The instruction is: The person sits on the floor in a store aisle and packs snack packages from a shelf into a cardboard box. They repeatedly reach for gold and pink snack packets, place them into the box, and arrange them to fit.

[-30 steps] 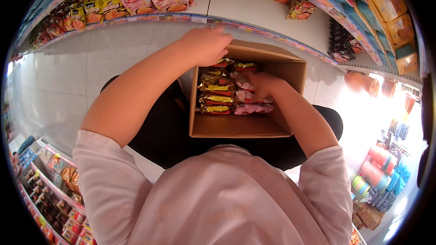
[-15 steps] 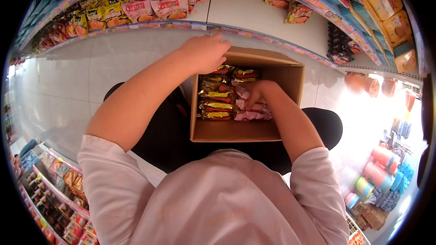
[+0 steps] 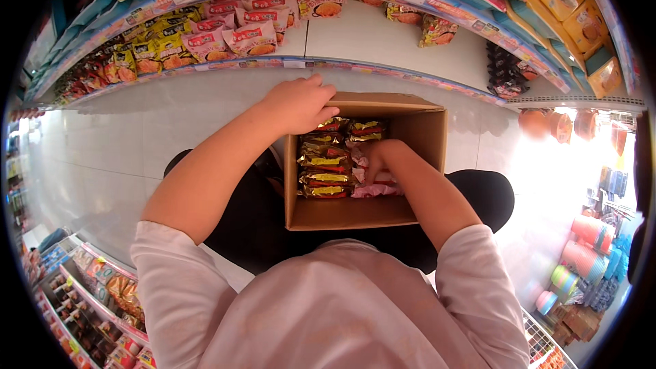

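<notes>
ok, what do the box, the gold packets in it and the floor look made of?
Box: corrugated cardboard, likely; matte brown, folded flaps.
Gold packets: probably metallised plastic film, glossy; crinkles and sharp highlights. Could be foil laminate.
Floor: pale, polished tile; straight seams and a sheen. Ceramic or stone, can't tell.

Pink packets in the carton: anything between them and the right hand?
Nothing visible. The right hand is inside the open carton, down at the pink packets; it hides whether it grips one. The gold packets lie left of and beyond them.
</notes>
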Demonstrator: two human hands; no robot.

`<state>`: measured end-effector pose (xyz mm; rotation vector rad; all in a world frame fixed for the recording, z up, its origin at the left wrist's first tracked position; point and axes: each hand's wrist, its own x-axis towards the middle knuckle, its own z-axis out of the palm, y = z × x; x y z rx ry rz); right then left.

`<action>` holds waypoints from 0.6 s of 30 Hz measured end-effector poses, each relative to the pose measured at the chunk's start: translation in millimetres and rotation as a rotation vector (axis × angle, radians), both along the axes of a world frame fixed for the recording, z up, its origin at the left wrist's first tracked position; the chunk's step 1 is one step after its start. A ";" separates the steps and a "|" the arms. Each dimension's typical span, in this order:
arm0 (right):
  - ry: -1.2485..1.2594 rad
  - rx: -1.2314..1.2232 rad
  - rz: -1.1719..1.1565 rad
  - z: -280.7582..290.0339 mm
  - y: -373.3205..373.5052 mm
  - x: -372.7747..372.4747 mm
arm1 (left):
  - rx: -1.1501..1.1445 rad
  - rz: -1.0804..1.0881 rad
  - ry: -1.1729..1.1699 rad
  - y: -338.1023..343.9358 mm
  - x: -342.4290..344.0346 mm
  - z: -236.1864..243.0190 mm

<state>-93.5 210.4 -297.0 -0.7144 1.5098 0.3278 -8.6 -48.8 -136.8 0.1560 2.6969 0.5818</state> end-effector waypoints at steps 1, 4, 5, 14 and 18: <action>0.010 -0.053 -0.015 9.1 -3.6 2.8 | 0.008 0.011 -0.015 -0.5 0.7 2.8; -0.008 -0.109 0.045 17.0 -5.7 1.8 | 0.054 0.001 -0.010 -1.9 -4.8 1.4; 0.021 -0.102 0.089 31.5 -12.0 4.4 | 0.124 0.004 -0.041 -5.6 -5.4 1.1; 0.521 -1.049 0.062 190.4 23.2 5.1 | 0.001 0.230 0.190 -112.1 -46.4 -51.1; 0.491 -1.131 -0.118 200.2 31.7 -20.7 | -0.273 0.336 0.275 -186.6 -53.5 -100.9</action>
